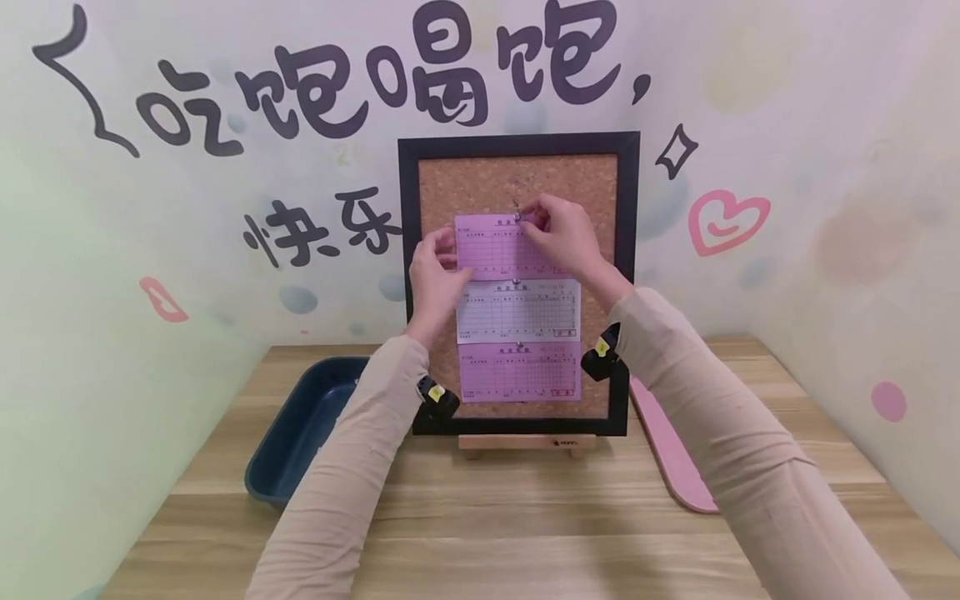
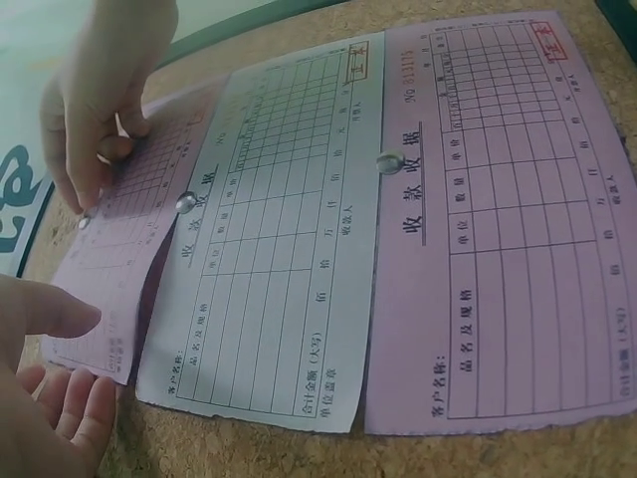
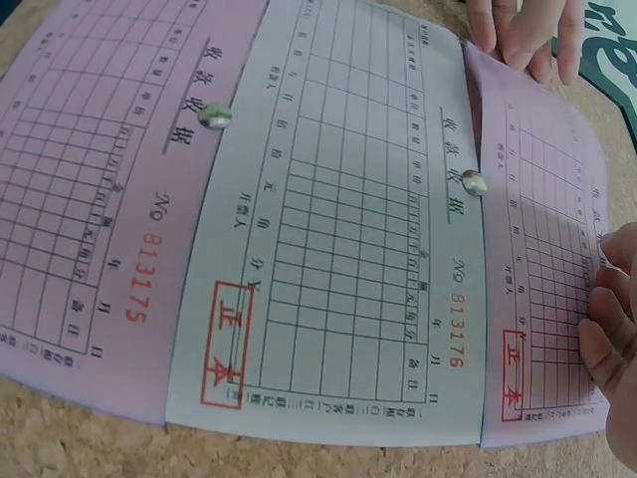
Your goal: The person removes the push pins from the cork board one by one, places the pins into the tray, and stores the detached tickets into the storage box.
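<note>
Three paper receipts are pinned in a column on a black-framed cork board [image 1: 573, 185]: a pink top receipt [image 1: 480, 243], a white middle receipt [image 1: 480, 310] and a pink bottom receipt [image 1: 483, 375]. My left hand [image 1: 438, 279] holds the top receipt by its lower left edge, thumb on the front. That lower edge lifts off the white sheet in the left wrist view. My right hand [image 1: 566, 233] lies over the top receipt's upper right, bent fingertips right beside a silver push pin [image 2: 83, 223]. Similar pins fix the white receipt [image 2: 186, 203] and bottom receipt [image 2: 391, 162].
A small wooden easel [image 1: 525, 442] props up the board on the wood-grain table [image 1: 480, 517]. To the left, a dark blue tray [image 1: 288, 437] is partly behind my left sleeve. A pink flat board [image 1: 678, 467] lies at the right, partly under my right sleeve.
</note>
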`<action>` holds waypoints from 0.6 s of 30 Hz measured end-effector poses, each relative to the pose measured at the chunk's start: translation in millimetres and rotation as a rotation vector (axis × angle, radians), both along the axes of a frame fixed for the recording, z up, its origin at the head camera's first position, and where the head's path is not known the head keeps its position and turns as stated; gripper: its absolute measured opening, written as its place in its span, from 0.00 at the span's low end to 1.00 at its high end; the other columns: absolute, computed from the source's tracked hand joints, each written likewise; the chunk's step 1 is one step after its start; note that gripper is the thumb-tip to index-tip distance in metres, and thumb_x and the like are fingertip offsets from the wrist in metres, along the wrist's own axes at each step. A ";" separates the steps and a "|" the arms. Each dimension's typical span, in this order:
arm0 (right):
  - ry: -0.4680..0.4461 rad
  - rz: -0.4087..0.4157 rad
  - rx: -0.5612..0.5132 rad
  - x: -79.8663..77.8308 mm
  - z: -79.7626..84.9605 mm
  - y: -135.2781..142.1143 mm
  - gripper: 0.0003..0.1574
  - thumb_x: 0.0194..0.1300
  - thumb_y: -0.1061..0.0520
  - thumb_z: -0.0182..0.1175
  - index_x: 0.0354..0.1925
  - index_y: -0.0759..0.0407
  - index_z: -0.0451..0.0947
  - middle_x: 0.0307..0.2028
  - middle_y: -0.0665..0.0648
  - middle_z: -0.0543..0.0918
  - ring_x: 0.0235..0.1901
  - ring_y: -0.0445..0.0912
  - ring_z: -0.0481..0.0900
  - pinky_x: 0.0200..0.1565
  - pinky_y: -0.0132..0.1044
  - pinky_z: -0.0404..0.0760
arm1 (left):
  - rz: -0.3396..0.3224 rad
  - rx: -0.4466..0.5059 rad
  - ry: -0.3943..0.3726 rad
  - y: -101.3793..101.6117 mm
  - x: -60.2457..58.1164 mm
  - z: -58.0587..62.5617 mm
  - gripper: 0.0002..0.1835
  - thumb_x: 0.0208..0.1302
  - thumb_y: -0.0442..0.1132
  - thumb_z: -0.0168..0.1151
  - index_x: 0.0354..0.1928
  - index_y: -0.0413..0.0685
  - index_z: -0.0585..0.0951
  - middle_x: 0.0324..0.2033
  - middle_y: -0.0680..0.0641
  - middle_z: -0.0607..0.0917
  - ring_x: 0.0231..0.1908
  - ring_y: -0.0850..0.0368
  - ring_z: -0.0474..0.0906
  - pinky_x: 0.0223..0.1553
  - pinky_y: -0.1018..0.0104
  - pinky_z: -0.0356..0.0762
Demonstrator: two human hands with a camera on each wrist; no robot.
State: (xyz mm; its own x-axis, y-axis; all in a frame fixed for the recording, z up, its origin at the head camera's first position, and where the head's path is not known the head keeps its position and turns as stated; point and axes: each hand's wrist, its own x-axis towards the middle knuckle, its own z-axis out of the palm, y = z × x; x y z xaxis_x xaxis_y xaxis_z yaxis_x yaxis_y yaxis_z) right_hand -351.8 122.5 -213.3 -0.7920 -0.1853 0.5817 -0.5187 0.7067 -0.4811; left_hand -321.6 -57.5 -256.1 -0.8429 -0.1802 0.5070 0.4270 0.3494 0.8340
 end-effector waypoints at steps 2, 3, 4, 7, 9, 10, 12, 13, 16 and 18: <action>0.013 -0.011 0.001 -0.3 -0.7 -1.4 0.13 0.62 0.57 0.56 0.44 0.61 0.77 0.30 0.56 0.76 0.29 0.46 0.69 0.31 0.34 0.66 | -0.020 0.005 -0.011 -0.4 0.1 0.2 0.28 0.48 0.24 0.64 0.54 0.38 0.70 0.46 0.41 0.76 0.41 0.52 0.76 0.44 0.67 0.76; 0.017 -0.016 0.000 -0.3 -1.0 -2.1 0.13 0.62 0.57 0.56 0.44 0.61 0.77 0.30 0.56 0.76 0.29 0.46 0.70 0.31 0.34 0.66 | -0.033 0.005 -0.019 -0.7 0.2 0.3 0.28 0.48 0.24 0.64 0.54 0.38 0.70 0.46 0.41 0.76 0.41 0.51 0.76 0.44 0.67 0.76; 0.021 -0.021 0.001 -0.5 -1.3 -2.8 0.13 0.62 0.57 0.56 0.44 0.61 0.77 0.29 0.56 0.76 0.29 0.46 0.70 0.31 0.34 0.66 | -0.047 0.003 -0.032 -0.9 0.5 0.6 0.28 0.48 0.24 0.64 0.55 0.38 0.69 0.46 0.41 0.77 0.41 0.51 0.77 0.44 0.66 0.76; 0.031 -0.042 0.007 -0.3 -1.8 -4.6 0.12 0.62 0.57 0.56 0.43 0.61 0.77 0.30 0.56 0.77 0.29 0.46 0.71 0.31 0.34 0.67 | -0.074 -0.013 -0.077 -1.5 1.1 1.4 0.28 0.50 0.27 0.64 0.56 0.39 0.69 0.44 0.42 0.78 0.39 0.51 0.77 0.44 0.65 0.76; 0.038 -0.058 0.013 -0.3 -2.0 -5.9 0.12 0.62 0.56 0.56 0.42 0.61 0.77 0.30 0.56 0.77 0.29 0.46 0.71 0.31 0.34 0.67 | -0.077 -0.023 -0.093 -2.3 1.0 1.5 0.28 0.50 0.28 0.64 0.56 0.39 0.69 0.42 0.42 0.79 0.38 0.51 0.77 0.44 0.65 0.76; 0.039 -0.066 0.012 -0.5 -2.2 -6.5 0.12 0.62 0.57 0.56 0.42 0.61 0.77 0.30 0.56 0.77 0.29 0.46 0.71 0.31 0.34 0.67 | -0.074 -0.025 -0.097 -2.6 0.7 1.4 0.27 0.51 0.28 0.64 0.55 0.39 0.69 0.41 0.42 0.79 0.38 0.51 0.77 0.43 0.65 0.76; 0.044 -0.081 0.016 -0.9 -2.7 -7.7 0.12 0.62 0.56 0.55 0.42 0.61 0.77 0.30 0.56 0.77 0.29 0.46 0.71 0.31 0.34 0.66 | -0.065 -0.027 -0.096 -3.3 0.5 1.2 0.26 0.51 0.29 0.64 0.55 0.39 0.70 0.40 0.42 0.79 0.38 0.52 0.76 0.43 0.65 0.75; 0.047 -0.087 0.016 -0.9 -2.8 -8.3 0.11 0.62 0.56 0.55 0.42 0.61 0.77 0.29 0.56 0.77 0.28 0.46 0.71 0.31 0.35 0.66 | -0.065 -0.024 -0.094 -3.7 0.1 1.1 0.26 0.51 0.29 0.64 0.55 0.39 0.70 0.40 0.42 0.79 0.38 0.51 0.76 0.43 0.65 0.75; 0.059 -0.099 0.015 -1.7 -3.5 -9.8 0.11 0.63 0.56 0.55 0.41 0.61 0.77 0.29 0.56 0.77 0.28 0.46 0.71 0.31 0.34 0.66 | -0.062 -0.010 -0.094 -3.7 -0.9 1.7 0.26 0.51 0.29 0.63 0.54 0.38 0.71 0.39 0.41 0.79 0.37 0.52 0.76 0.43 0.65 0.75; 0.070 -0.102 0.015 -2.1 -3.8 -10.7 0.11 0.63 0.56 0.55 0.40 0.61 0.77 0.29 0.57 0.78 0.28 0.46 0.71 0.31 0.34 0.67 | -0.059 0.002 -0.096 -3.4 -2.1 2.2 0.25 0.50 0.28 0.63 0.53 0.38 0.71 0.38 0.42 0.79 0.37 0.52 0.76 0.43 0.66 0.75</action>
State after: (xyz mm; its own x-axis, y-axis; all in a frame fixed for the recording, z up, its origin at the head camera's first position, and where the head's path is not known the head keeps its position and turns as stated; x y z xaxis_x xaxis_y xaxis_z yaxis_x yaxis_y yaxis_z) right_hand -353.9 111.9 -217.1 -0.7647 -0.1151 0.6340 -0.4756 0.7647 -0.4348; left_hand -323.7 -60.9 -253.9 -0.8969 -0.1296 0.4228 0.3646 0.3243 0.8729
